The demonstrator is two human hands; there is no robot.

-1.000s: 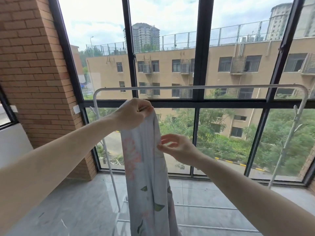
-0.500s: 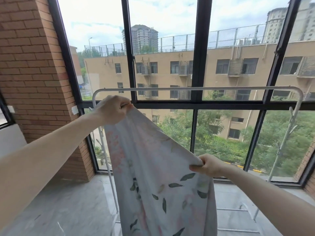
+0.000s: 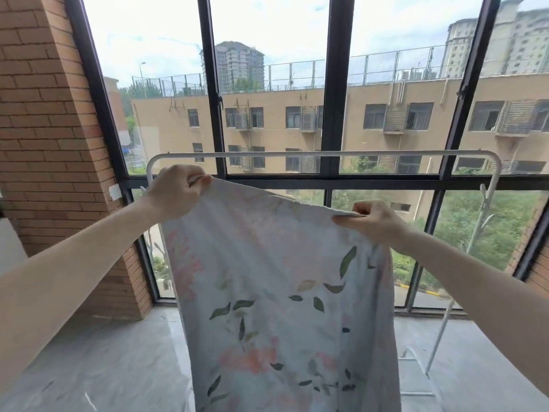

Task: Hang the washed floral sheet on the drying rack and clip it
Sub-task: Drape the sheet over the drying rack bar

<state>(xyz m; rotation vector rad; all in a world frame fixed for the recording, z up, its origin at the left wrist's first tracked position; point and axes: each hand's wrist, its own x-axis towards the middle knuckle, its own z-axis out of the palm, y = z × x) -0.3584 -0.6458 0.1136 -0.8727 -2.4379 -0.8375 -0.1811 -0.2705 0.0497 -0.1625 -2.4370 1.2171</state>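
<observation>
The pale, thin cotton sheet printed with pink flowers and green leaves (image 3: 276,292) is held spread by its top edge, the left hand (image 3: 175,190) gripping one corner in curled fingers and the right hand (image 3: 372,221) pinching the other, lower one; it hangs on the near side of the white tubular metal drying rack (image 3: 323,154), just below its top bar. This looks like the spreading step, so the next move calls for lifting that edge over the bar and evening the drape; no clips are in view
</observation>
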